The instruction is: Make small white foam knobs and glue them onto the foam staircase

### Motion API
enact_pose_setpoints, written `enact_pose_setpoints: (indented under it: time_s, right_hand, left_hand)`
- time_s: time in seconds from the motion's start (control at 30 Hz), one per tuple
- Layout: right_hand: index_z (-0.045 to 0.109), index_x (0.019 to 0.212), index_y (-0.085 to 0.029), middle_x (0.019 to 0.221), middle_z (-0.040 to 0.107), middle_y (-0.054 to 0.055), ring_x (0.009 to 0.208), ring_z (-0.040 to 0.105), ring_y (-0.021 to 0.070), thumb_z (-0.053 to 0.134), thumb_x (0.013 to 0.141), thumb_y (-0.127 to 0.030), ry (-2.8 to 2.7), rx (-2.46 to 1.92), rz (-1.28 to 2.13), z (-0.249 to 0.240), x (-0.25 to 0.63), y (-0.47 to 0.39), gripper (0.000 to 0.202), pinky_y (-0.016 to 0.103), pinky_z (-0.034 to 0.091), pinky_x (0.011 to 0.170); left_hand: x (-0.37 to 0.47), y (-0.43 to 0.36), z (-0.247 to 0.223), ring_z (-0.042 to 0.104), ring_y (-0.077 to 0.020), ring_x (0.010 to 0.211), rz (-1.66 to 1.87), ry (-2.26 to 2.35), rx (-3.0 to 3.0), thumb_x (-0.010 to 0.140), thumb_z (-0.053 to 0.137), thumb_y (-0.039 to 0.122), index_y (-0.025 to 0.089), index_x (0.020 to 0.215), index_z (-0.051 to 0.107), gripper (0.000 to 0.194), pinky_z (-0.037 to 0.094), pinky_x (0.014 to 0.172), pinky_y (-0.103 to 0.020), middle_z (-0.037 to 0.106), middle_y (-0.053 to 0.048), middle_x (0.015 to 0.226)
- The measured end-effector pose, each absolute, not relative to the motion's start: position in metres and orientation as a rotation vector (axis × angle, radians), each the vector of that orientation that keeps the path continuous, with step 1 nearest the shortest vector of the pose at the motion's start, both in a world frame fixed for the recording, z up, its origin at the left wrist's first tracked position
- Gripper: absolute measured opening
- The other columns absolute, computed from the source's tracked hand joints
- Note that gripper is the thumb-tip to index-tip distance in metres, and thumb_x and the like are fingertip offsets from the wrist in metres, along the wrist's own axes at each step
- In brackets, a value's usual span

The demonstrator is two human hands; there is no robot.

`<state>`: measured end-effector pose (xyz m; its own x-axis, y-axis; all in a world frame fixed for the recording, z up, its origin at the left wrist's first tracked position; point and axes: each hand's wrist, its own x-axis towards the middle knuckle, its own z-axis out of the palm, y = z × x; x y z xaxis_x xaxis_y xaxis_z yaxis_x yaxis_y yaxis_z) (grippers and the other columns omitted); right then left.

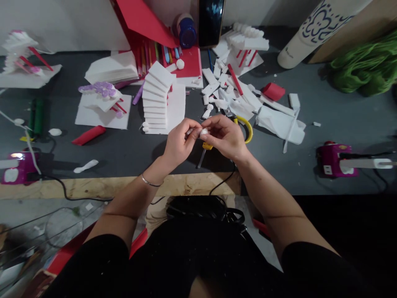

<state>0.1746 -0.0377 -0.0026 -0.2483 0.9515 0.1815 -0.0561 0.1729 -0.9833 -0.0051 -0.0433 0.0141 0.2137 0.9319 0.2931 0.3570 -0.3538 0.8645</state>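
A small white rolled piece (204,132) sits between my fingertips above the dark table (133,155). My left hand (182,140) pinches it from one side, and my right hand (226,135) holds its other side with curled fingers. Partly under my right hand lie scissors with a yellow handle (248,129). A yellow-ended tool with a metal shaft (202,158) rests just below my fingers. Beyond my left hand, a curved row of white strips (155,99) stands on a white sheet. White scraps (217,93) are scattered past my right hand.
Purple-topped (101,90) and white-topped models (249,41) stand on the table. A phone (211,22), a white bottle (310,37) and green yarn (362,66) are along the back. Purple devices (23,165) sit at both sides; a black cable crosses the front edge.
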Motion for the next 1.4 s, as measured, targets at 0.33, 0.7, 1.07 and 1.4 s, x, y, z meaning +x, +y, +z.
enact_pose_setpoints:
  time_s: [0.33,0.7,1.07,1.4]
  right_hand:
    - [0.066,0.091,-0.021,0.079,0.069,-0.002,0.067,0.06,0.0087,0.087,0.079,-0.055,-1.446,-0.958,1.226,0.001,0.173,-0.038,0.041,0.022,0.05,0.06]
    - [0.067,0.086,-0.02,0.075,0.063,-0.004,0.064,0.054,0.0075,0.09,0.075,-0.056,-1.451,-0.976,1.254,0.002,0.179,-0.034,0.043,0.022,0.044,0.057]
    - [0.063,0.085,-0.021,0.073,0.058,-0.005,0.062,0.05,0.0069,0.087,0.079,-0.056,-1.462,-0.932,1.296,0.003,0.174,-0.036,0.043,0.021,0.042,0.055]
    - [0.067,0.086,-0.022,0.073,0.062,-0.005,0.057,0.052,0.007,0.09,0.073,-0.059,-1.245,-0.933,1.368,0.002,0.184,-0.025,0.045,0.022,0.048,0.054]
  left_hand:
    - [-0.002,-0.044,0.002,0.059,-0.011,0.064,1.231,1.186,1.868,0.106,0.051,0.054,0.021,0.095,0.063,0.037,0.047,0.062,-0.025,0.069,-0.001,0.079]
    - [-0.012,-0.027,0.005,0.066,-0.0142,0.08,1.211,0.974,1.871,0.096,0.068,0.059,0.021,0.09,0.068,0.038,0.052,0.071,-0.028,0.072,-0.003,0.089]
    - [-0.006,-0.032,-0.004,0.063,-0.0103,0.067,1.34,1.103,1.684,0.099,0.065,0.056,0.022,0.092,0.06,0.035,0.05,0.063,-0.025,0.067,0.001,0.084]
    - [-0.009,-0.023,-0.014,0.066,-0.0092,0.064,1.306,1.015,1.565,0.096,0.066,0.061,0.023,0.093,0.055,0.04,0.053,0.058,-0.024,0.071,-0.002,0.096]
